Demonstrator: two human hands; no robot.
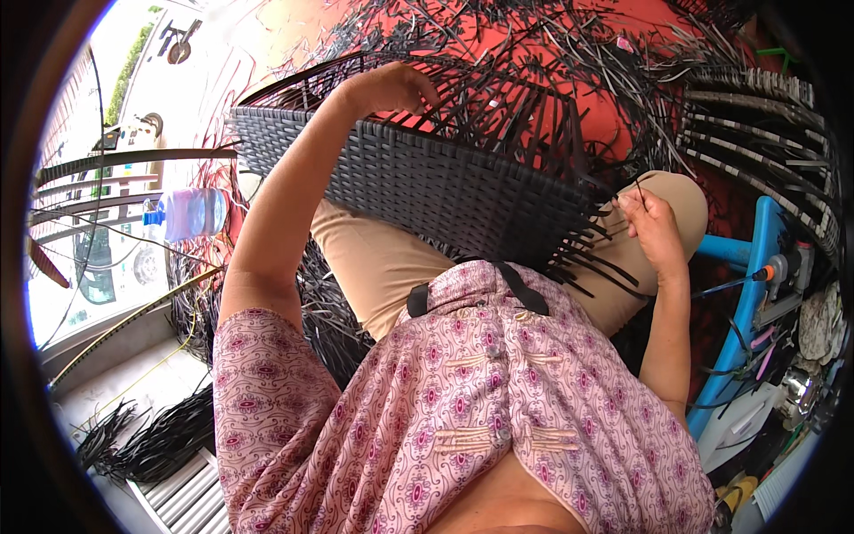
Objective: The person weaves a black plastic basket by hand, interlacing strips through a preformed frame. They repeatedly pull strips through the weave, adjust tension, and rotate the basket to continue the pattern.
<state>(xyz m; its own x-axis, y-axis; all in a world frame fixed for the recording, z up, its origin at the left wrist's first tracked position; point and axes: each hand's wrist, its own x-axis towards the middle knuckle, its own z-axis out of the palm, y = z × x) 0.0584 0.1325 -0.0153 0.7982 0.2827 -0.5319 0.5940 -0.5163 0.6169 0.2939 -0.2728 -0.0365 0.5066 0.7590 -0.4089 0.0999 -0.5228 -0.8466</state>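
A dark grey woven basket-like piece (427, 182) of flat plastic strips lies across my lap, with loose strip ends (525, 116) sticking out along its far side and right end. Over its far edge reaches my left hand (391, 87), fingers curled down among the strips; what they hold, if anything, is hidden. At the right end my right hand (651, 222) pinches a thin black strip (639, 185) between thumb and fingers, just above my knee.
Heaps of loose black strips (614, 67) cover the red floor (498, 31). Bundled strips (756, 133) stand at far right, beside a blue plastic stool (756, 231) with tools near it. Left are a large water bottle (196, 214) and a black strip bundle (160, 436).
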